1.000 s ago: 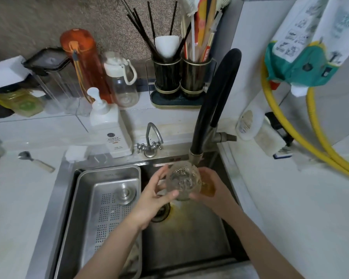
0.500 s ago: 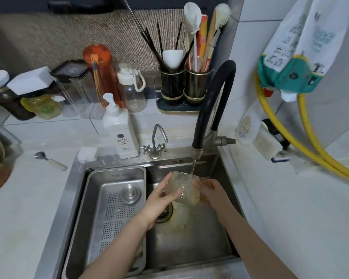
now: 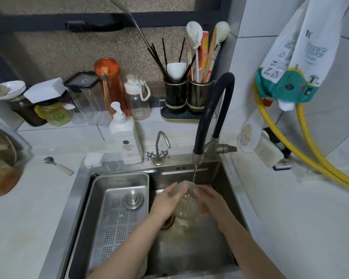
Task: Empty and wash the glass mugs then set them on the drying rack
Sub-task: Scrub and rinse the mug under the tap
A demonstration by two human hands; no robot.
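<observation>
Over the steel sink (image 3: 226, 248), under the thin stream from the black tap (image 3: 214, 109), the glass mug (image 3: 186, 200) sits clasped between left hand (image 3: 165, 202) and right hand (image 3: 211, 200), fingers curled around it. Best to turn it slowly so water reaches every side, gripping firmly since wet glass likely slips.

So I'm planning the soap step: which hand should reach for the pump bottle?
Left, probably. The soap bottle stands behind the sink's left side, nearer the left hand. The right hand also grips the mug, so it could hold it alone.
</observation>
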